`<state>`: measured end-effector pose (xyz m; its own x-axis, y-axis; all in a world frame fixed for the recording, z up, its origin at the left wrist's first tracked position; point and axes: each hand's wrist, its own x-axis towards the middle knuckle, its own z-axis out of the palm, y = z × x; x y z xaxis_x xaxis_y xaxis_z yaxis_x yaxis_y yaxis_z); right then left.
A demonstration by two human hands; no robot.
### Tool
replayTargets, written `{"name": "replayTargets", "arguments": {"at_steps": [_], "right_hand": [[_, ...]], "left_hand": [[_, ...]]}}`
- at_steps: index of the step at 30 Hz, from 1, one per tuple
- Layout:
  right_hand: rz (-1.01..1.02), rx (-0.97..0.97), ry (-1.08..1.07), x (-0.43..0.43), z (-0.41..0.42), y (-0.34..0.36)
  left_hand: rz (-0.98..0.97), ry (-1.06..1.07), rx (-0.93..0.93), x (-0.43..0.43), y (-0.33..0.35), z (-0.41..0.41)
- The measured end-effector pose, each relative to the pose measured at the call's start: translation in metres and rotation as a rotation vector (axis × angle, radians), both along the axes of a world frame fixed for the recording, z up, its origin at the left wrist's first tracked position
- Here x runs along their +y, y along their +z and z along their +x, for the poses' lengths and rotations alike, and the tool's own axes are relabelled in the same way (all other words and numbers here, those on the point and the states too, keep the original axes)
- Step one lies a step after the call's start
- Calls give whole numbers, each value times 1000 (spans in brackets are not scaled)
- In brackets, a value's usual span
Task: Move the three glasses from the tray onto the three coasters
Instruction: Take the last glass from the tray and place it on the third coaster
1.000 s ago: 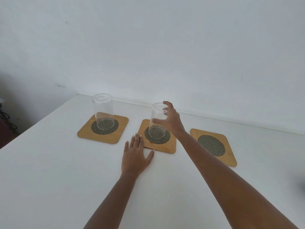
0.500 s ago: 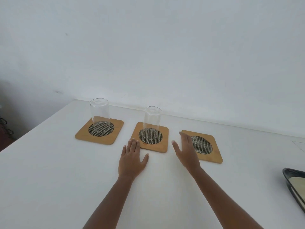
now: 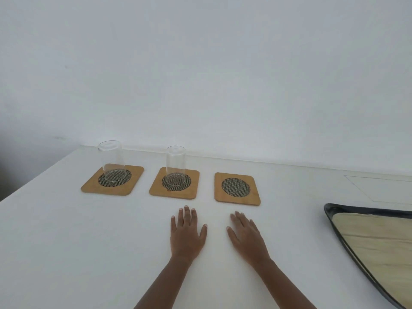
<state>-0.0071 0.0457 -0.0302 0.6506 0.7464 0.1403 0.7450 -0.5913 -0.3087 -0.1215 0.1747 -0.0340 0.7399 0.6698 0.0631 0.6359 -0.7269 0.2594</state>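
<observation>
Three wooden coasters with dark mesh centres lie in a row on the white table. A clear glass [image 3: 112, 162] stands on the left coaster [image 3: 91, 186], and a second clear glass [image 3: 176, 164] stands on the middle coaster [image 3: 156, 188]. The right coaster [image 3: 236, 199] carries nothing. My left hand [image 3: 186, 234] rests flat on the table in front of the middle coaster, fingers apart, holding nothing. My right hand [image 3: 246, 235] lies flat beside it, below the right coaster, also holding nothing. A dark tray [image 3: 328, 210] with a tan liner enters at the right edge; no glass shows on its visible part.
The white wall runs close behind the coasters. The table's left edge slants down at the far left. A faint rectangular outline [image 3: 379, 188] marks the tabletop behind the tray.
My right hand let go of the second glass on the middle coaster and drew back to rest flat on the table. The view swung right, bringing the tray into sight.
</observation>
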Motion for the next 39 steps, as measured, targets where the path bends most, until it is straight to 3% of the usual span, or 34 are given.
{"name": "replayTargets", "arguments": {"at_steps": [6,13,25,39], "right_hand": [[-76,-14,32,-34,13,5],[-26,-61,10,-93,52,27],[-1,-172,-204,-225,141,66],[-74,-183,-539,-399,217,76]], "left_hand": [[-31,-35,23,-42,4,19],[-83,-112,-53,-98,22,58],[-76,-328,-206,-226,56,158],[-97,-552,-30,-365,51,253]]}}
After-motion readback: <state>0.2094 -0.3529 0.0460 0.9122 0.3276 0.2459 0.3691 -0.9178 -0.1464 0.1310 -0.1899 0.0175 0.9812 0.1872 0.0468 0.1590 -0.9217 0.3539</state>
